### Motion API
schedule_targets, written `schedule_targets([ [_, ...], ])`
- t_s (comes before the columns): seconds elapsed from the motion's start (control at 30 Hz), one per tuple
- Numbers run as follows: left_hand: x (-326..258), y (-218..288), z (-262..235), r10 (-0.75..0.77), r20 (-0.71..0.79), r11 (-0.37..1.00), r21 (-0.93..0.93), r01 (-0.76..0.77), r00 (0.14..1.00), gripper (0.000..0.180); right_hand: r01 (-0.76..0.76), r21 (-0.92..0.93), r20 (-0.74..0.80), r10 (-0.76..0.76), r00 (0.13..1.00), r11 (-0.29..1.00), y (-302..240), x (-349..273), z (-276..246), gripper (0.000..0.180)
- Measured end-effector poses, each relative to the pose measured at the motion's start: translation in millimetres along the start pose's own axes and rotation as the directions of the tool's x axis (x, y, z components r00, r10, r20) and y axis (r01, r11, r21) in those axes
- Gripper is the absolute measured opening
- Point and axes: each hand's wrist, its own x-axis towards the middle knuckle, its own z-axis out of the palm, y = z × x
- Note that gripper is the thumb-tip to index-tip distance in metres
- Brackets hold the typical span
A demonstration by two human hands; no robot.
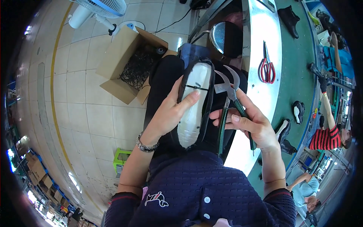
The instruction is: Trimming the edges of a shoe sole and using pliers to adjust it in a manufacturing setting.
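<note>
Over my lap, my left hand (176, 108) grips a black shoe upper (208, 109) stretched on a last, its pale sole side (194, 117) facing up. My left thumb presses on that pale underside, close to a thin dark band (196, 87) running across it. In my right hand (251, 123) is a pair of pincers (230, 90) with green handles, the curved metal jaws spread apart and pointing away from me. The jaws are beside the shoe's right edge; whether they touch it I cannot tell.
Red-handled scissors (267, 68) lie on the metal bench edge (261, 22) at right. Beyond it, a green conveyor (283, 94) carries black shoes (298, 112). A cardboard box (121, 53) of black scraps stands on the floor, near a fan (98, 9). Other people sit across the line.
</note>
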Motion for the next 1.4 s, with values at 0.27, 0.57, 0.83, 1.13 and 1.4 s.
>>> schedule_targets([
  [0.27, 19, -30, -7, 0.088, -0.053, 0.986, 0.149, -0.079, 0.995, 0.068, -0.101, 0.000, 0.031, 0.101, 0.994, 0.995, -3, 20, 1, 0.063],
  [0.57, 49, -4, 6, 0.558, -0.236, 0.767, 0.512, -0.386, 0.795, 0.032, -0.225, -0.006, -0.048, 0.225, 0.973, 0.974, -15, 45, 18, 0.057],
  [0.83, 55, -10, 7, 0.590, -0.299, 0.764, 0.507, -0.400, 0.750, 0.028, -0.275, -0.220, -0.069, 0.267, 0.961, 0.936, -22, 54, 6, 0.063],
  [1.13, 58, -16, 10, 0.642, -0.373, 0.756, 0.456, -0.470, 0.670, 0.024, -0.081, -0.493, -0.105, 0.033, 0.994, 0.866, 12, 48, 4, 0.064],
  [1.4, 55, -15, 12, 0.579, -0.423, 0.813, 0.368, -0.451, 0.697, 0.022, -0.022, -0.588, -0.118, -0.059, 0.991, 0.809, 23, 45, 5, 0.060],
])
